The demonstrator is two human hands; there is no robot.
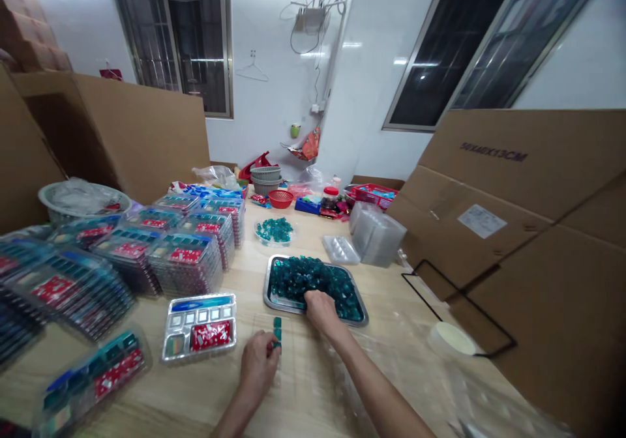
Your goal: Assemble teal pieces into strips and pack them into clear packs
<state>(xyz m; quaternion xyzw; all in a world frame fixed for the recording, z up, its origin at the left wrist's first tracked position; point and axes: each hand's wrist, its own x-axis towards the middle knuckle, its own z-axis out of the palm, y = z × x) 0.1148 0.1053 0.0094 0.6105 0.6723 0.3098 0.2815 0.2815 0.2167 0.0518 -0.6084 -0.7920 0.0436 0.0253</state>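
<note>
My left hand (pixel 259 363) is closed in a pinch at the lower end of a short column of dark green square pieces (pixel 277 322), lined up on the table. A clear plastic edge shows around that column. With its fingers curled together, my right hand (pixel 320 307) reaches into a heap of dark green glossy pieces (pixel 303 275) on a metal tray (pixel 362 322); its fingertips are hidden. Left of my left hand lies a clear blister tray (pixel 198 354) with a blue pen-like item, a red patterned packet and several unfilled square pockets.
Stacks of filled blister trays (pixel 186 262) crowd the left side. Behind the metal tray stands a clear dish of green pieces (pixel 274 229). Stacked clear plastic trays (pixel 379 234), a tape roll (pixel 452 339) and a large cardboard box (pixel 513 184) are on the right.
</note>
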